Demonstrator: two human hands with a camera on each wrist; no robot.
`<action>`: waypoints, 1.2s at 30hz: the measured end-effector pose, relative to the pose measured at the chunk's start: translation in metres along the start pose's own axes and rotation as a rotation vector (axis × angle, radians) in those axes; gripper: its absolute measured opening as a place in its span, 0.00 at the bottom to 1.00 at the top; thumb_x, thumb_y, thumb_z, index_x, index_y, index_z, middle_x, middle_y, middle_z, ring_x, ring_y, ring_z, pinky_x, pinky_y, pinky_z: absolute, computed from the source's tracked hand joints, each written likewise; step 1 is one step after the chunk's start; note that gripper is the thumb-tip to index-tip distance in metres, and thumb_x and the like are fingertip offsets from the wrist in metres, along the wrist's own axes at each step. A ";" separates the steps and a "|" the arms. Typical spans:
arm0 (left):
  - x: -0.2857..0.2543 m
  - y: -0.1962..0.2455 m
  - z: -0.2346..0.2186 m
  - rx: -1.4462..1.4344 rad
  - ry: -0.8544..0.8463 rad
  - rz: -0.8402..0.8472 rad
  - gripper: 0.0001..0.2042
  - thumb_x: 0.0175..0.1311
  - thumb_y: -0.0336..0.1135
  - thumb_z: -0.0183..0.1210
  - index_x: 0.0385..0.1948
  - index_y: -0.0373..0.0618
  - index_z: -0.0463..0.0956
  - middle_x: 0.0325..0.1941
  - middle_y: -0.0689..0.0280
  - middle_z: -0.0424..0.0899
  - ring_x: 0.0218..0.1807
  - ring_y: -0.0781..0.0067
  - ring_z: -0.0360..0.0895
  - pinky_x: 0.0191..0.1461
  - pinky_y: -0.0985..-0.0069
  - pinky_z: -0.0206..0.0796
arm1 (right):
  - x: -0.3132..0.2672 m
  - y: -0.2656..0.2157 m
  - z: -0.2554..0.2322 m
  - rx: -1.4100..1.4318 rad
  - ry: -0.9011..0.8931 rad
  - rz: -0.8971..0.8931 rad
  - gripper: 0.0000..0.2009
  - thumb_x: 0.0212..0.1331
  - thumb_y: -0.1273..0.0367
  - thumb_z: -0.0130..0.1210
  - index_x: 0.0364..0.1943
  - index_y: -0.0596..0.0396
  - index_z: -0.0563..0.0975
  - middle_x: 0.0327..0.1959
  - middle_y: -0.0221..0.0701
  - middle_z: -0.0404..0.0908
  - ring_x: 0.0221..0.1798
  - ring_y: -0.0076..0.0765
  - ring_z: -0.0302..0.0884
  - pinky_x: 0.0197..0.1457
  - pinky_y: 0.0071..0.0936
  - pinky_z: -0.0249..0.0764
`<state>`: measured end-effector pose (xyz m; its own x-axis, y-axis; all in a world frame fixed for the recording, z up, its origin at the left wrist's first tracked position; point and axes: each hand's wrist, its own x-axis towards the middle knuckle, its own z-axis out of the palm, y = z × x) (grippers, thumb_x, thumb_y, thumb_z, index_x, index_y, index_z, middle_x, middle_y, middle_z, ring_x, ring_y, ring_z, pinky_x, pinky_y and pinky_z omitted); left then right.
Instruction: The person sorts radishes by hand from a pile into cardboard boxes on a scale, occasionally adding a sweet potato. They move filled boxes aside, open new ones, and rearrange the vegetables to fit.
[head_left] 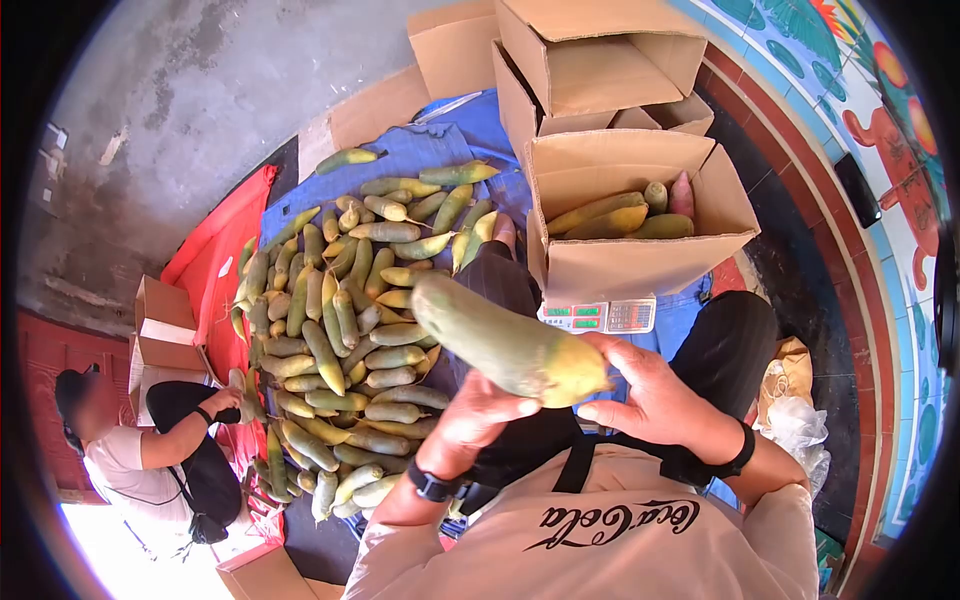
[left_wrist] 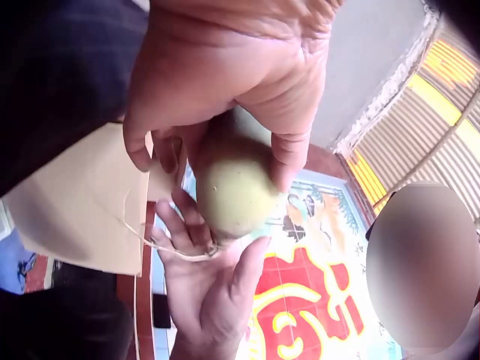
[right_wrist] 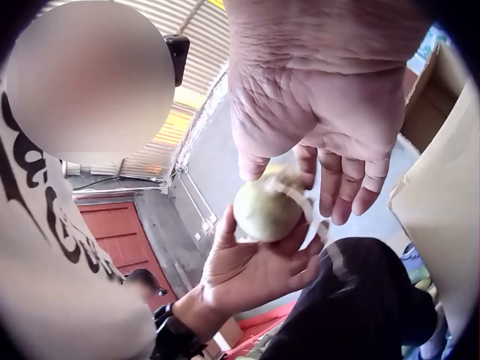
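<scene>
A large green radish [head_left: 495,340], yellowish at its root end, is held up over the person's lap. My left hand [head_left: 478,412] grips it from beneath, thumb along its side, as the left wrist view shows. A thin stringy root [left_wrist: 180,253] trails from the radish's pale tip. Beside that tip is my right hand [head_left: 660,395], its palm turned toward the radish. In the right wrist view the right hand's fingers [right_wrist: 349,184] are extended, and its thumb overlaps the radish's edge.
A big pile of green radishes [head_left: 350,320] covers the blue sheet [head_left: 400,150]. An open cardboard box [head_left: 640,265] holding several radishes stands on a scale [head_left: 605,316]. More boxes [head_left: 600,70] are behind it. Another person [head_left: 150,450] sits at the left beside the pile.
</scene>
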<state>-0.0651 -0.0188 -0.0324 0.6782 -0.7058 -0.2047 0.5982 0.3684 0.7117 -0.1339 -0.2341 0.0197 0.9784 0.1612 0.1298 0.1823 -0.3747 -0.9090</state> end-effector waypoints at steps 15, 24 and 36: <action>0.073 0.006 0.001 0.915 -0.022 0.417 0.36 0.54 0.35 0.66 0.65 0.43 0.57 0.67 0.56 0.57 0.70 0.60 0.55 0.68 0.62 0.54 | 0.019 0.030 -0.086 0.016 0.417 0.242 0.22 0.56 0.61 0.61 0.49 0.62 0.72 0.39 0.31 0.78 0.42 0.23 0.75 0.45 0.24 0.73; 0.084 -0.001 -0.010 0.742 -0.124 0.407 0.30 0.60 0.29 0.59 0.64 0.41 0.58 0.69 0.57 0.55 0.70 0.62 0.55 0.69 0.64 0.54 | 0.117 0.118 -0.132 -0.818 0.114 0.495 0.30 0.48 0.49 0.60 0.46 0.61 0.75 0.41 0.50 0.79 0.49 0.54 0.75 0.56 0.41 0.66; 0.082 -0.002 -0.014 0.673 -0.121 0.407 0.25 0.63 0.32 0.57 0.61 0.39 0.61 0.68 0.56 0.57 0.69 0.62 0.56 0.68 0.63 0.53 | 0.099 0.133 -0.143 -0.876 0.204 0.236 0.08 0.57 0.70 0.52 0.39 0.54 0.77 0.41 0.38 0.79 0.47 0.50 0.75 0.57 0.43 0.66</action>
<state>-0.0041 -0.0690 -0.0599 0.7135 -0.6698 0.2056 -0.0994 0.1937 0.9760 0.0014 -0.3986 -0.0320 0.9827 -0.1393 0.1220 -0.0958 -0.9464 -0.3085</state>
